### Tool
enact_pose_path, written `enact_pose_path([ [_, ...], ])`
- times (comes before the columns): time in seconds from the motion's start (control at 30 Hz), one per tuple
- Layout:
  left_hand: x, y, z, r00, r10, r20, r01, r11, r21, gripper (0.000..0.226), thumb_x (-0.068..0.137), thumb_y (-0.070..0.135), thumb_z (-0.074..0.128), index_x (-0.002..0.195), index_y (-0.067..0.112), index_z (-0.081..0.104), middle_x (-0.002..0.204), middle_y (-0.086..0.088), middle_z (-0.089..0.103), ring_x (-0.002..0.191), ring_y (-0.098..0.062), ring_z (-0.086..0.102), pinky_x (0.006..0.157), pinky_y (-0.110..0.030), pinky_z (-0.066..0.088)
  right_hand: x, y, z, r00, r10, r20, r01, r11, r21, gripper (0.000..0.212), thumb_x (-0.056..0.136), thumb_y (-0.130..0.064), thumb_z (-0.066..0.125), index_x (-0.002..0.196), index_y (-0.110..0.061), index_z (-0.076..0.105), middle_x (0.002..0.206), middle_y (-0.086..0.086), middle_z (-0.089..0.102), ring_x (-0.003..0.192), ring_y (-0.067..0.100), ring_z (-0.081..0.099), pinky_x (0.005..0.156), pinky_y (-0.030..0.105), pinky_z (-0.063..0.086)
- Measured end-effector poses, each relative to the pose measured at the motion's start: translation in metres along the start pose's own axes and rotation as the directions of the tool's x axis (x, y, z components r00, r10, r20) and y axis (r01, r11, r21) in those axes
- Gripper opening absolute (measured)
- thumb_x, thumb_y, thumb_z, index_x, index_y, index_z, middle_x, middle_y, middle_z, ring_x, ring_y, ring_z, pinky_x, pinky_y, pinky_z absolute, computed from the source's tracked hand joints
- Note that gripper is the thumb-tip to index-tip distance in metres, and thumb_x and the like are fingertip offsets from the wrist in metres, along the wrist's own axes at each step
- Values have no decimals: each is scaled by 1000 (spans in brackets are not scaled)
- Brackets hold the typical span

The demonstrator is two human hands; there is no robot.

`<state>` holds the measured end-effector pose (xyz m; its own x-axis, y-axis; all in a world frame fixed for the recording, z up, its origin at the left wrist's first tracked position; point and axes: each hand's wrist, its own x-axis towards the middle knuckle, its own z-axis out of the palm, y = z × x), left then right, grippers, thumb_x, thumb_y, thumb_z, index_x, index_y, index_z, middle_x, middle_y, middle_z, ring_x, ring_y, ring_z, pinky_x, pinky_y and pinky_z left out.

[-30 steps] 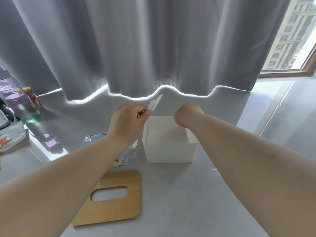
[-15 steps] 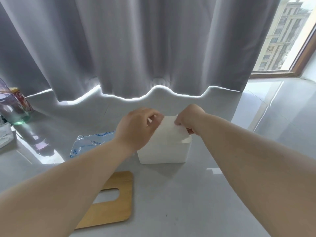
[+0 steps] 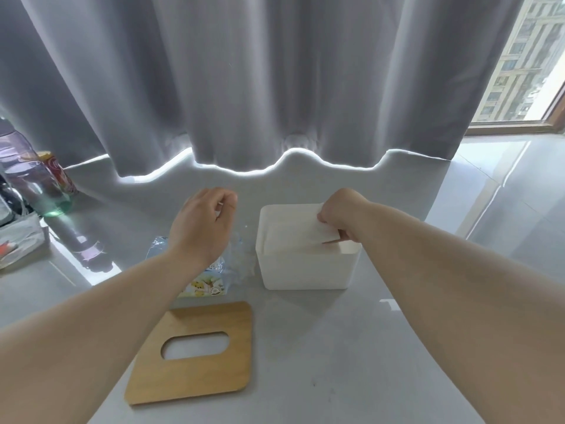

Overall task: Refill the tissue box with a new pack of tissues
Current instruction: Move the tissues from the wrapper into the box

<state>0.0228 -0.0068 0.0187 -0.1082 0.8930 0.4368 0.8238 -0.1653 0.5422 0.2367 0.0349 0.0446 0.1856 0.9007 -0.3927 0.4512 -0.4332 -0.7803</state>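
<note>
A white open tissue box (image 3: 305, 270) stands on the grey counter with a stack of white tissues (image 3: 290, 237) inside it. My right hand (image 3: 342, 214) is over the box's right side, fingers pinched on the top tissue. My left hand (image 3: 203, 226) hovers left of the box with fingers loosely curled and nothing in it. Under that hand lies the crumpled blue plastic tissue wrapper (image 3: 214, 278). The wooden lid (image 3: 195, 351) with its oval slot lies flat on the counter, nearer to me.
A grey curtain (image 3: 244, 87) hangs just behind the box. At the far left stand a clear bottle (image 3: 33, 182), a red can (image 3: 59, 172) and a plastic bag (image 3: 18, 240). A window (image 3: 529, 62) is at the right.
Both hands lowered the tissues into the box. My left hand then let go and drew away to the left, while my right hand stayed on the top tissue.
</note>
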Motion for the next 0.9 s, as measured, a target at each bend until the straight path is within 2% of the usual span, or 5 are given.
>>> enact_pose_path([
  [0.17, -7, -8, -1, 998, -24, 52, 24, 1000, 7, 23, 95, 37, 39, 95, 29, 61, 104, 11, 57, 102, -16, 50, 83, -30, 38, -2, 8, 10, 950, -299, -92, 205, 819, -536, 15, 83, -5, 51, 69, -6, 46, 67, 3, 47, 56, 17, 45, 44, 24, 31],
  [0.3, -16, -17, 1, 980, -21, 198, -14, 985, 170, 26, 86, 42, 56, 110, 33, 59, 116, 13, 52, 118, -16, 42, 97, -33, 35, -4, 5, 15, 892, -424, -154, 260, 762, -593, 30, 80, -10, 55, 109, -12, 50, 102, 6, 55, 105, 29, 51, 68, 32, 42],
  [0.47, -41, -32, 6, 924, -71, 376, -92, 913, 397, 65, 77, 59, 61, 135, 39, 41, 153, 10, 24, 142, -14, 15, 114, -34, 6, -7, 5, 15, 892, -435, -126, 271, 735, -622, 35, 80, -9, 52, 114, -12, 51, 115, 7, 53, 117, 30, 42, 73, 34, 42],
  [0.67, -58, -48, 4, 903, -7, 430, -216, 858, 466, 79, 77, 74, 46, 145, 43, 21, 158, 11, -1, 146, -12, -2, 117, -42, -8, -13, 11, 19, 808, -581, -102, 349, 610, -711, 28, 83, -13, 49, 108, -15, 60, 110, 4, 54, 114, 26, 42, 84, 31, 38],
  [0.9, -72, -58, 0, 989, 92, 115, -124, 941, 314, 47, 89, 52, 32, 112, 31, 67, 144, 6, 45, 135, -17, 39, 116, -37, 8, -46, -17, 57, 758, -649, 65, 628, 699, -343, 14, 80, -16, 55, 83, -16, 68, 83, -3, 67, 84, 19, 62, 69, 27, 51],
])
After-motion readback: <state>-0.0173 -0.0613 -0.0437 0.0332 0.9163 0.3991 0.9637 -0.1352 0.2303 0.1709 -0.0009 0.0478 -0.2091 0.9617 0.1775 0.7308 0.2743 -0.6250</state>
